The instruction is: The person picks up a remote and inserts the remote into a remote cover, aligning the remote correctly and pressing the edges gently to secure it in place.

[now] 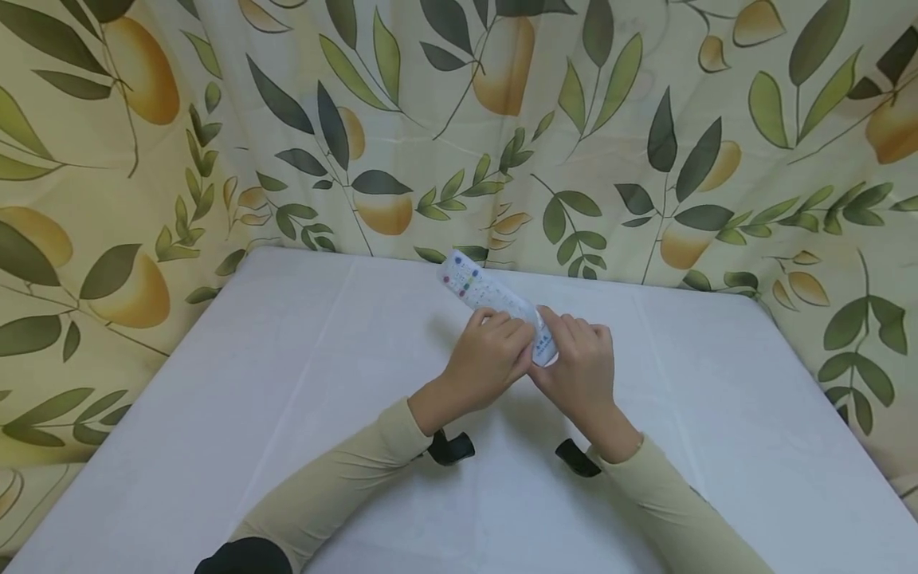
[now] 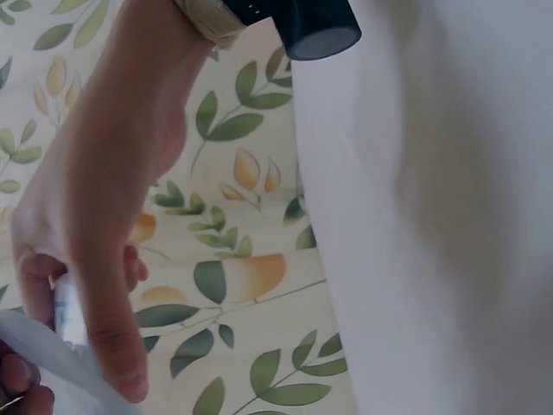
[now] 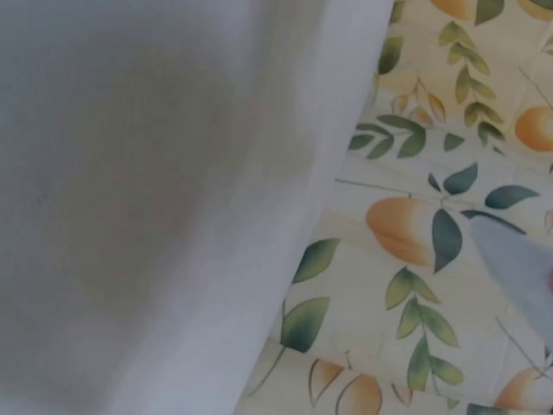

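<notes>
Here, fingers of the left hand (image 1: 489, 357) and right hand (image 1: 579, 365) pinch the white remote (image 1: 491, 292) near one end; a slackened grip could tip it onto the table (image 1: 323, 343).

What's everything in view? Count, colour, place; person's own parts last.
remote-like object: 1, white with coloured dots, between both hands, above the table
table: 1, white-covered, below the hands
curtain: at least 1, cream with green leaves and orange fruit, behind and beside the table
wrist devices: 2, black, one near each wrist
rounded item: 1, black, bottom edge of the head view, left of centre; cannot tell what it is
sleeves: 2, pale beige, on the forearms
left hand: 1, bare, gripping the object
right hand: 1, bare, pinching the object's near end
</notes>
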